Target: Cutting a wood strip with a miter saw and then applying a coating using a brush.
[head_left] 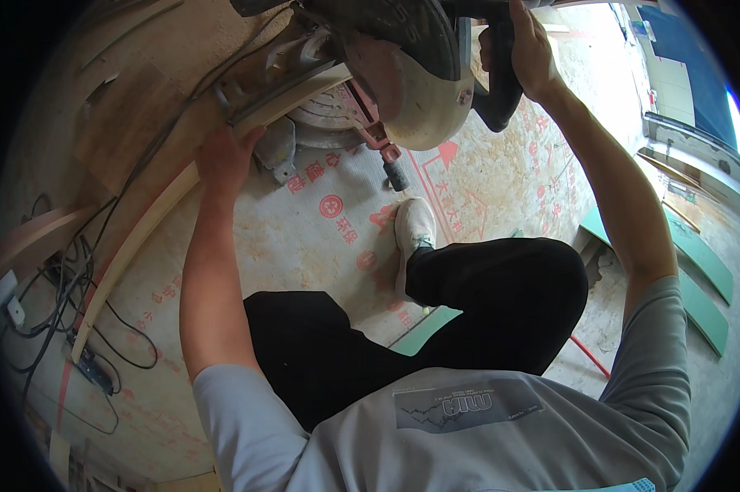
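Field site: I'm in a room under renovation. Sheet-covered floor (304, 254) with red print, scattered sawdust (214, 29), miter saw (419, 94); cables (68, 279) tangle near floor's left edge, green boards (701, 254) near right.

A pale protective floor sheet (284, 254) printed in red spreads across the middle of the room, dusted with sawdust (497, 156) toward the right. At the left, black cables (58, 303) lie in a loose tangle near a white power strip (12, 303). Above them, a brown wood-grain panel (128, 131) lies flat, with a thin wood offcut (132, 33) farther up. Green boards (702, 312) rest on the ground at the far right, and another green panel (431, 330) shows lower in the centre. A thin red strip (590, 355) slants between them.
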`<state>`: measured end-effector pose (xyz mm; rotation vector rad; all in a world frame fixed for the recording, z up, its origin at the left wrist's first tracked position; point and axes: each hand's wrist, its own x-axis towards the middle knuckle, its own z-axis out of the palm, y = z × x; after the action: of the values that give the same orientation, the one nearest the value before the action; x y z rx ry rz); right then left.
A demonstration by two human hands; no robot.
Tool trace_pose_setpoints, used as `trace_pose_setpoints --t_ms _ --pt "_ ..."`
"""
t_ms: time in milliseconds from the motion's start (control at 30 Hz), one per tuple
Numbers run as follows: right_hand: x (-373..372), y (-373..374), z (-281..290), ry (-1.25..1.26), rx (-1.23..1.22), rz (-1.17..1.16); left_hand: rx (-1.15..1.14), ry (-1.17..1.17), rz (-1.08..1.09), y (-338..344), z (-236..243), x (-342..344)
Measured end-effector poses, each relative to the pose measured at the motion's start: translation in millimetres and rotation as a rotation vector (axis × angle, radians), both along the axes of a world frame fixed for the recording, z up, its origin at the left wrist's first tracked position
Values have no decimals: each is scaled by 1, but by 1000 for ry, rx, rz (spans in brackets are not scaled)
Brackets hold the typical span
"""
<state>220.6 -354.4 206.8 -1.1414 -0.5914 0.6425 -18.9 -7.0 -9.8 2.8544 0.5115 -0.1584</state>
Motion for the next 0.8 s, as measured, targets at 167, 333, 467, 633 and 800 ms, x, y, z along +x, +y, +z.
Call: trace_pose_setpoints --t_ms 167,333,467,633,800 --pt "-22 13 12 -155 -362 -201 -19 8 9 4 1 -6" --pt "-23 7 12 -308 -710 -391 -63 30 9 0 9 -1" --pt "-29 9 4 -143 -288 -226 -68 69 19 3 6 -3" --pt "-36 9 8 -281 -678 -433 -42 76 20 2 5 -3" --pt "-15 -9 -25 49 148 -29 -58 59 14 2 2 1"
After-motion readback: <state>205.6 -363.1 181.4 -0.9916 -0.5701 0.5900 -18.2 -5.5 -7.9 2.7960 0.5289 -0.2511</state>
